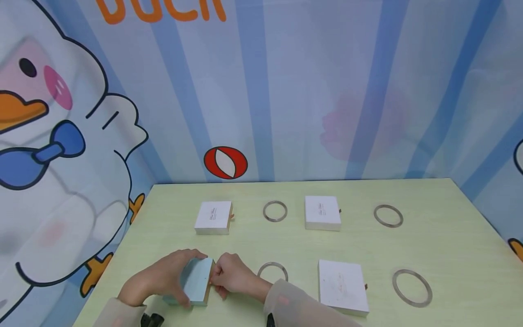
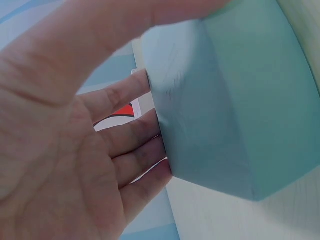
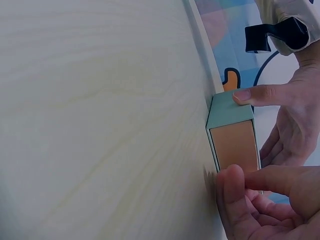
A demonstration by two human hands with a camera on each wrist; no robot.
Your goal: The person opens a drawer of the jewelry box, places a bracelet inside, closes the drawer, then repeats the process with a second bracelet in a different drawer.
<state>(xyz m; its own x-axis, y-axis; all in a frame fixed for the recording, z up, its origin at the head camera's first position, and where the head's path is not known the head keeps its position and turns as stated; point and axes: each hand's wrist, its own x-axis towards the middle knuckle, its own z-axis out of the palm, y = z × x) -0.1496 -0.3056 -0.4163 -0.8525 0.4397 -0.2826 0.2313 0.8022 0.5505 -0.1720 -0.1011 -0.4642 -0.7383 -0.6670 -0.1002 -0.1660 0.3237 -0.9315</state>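
Observation:
On the front left of the table lies a pale teal box (image 1: 197, 281), its tan inner end face (image 3: 234, 146) showing inside the teal sleeve in the right wrist view. My left hand (image 1: 165, 277) spans the box and grips it, thumb on one long side and fingers on the opposite one. At the box's right end is my right hand (image 1: 234, 274), thumb and forefinger pinched together against the lower part of the tan face. What lies between those fingertips is hidden. A silver-grey ring (image 1: 273, 264) is just right of this hand, partly covered by the forearm.
Behind stand two white boxes, a left one (image 1: 213, 218) and a right one (image 1: 323, 213), with small brown tabs. Another white box (image 1: 343, 287) lies front right. More rings lie at back middle (image 1: 275, 211), back right (image 1: 388, 216) and front right (image 1: 411, 288). A printed curtain (image 1: 294, 91) borders the table.

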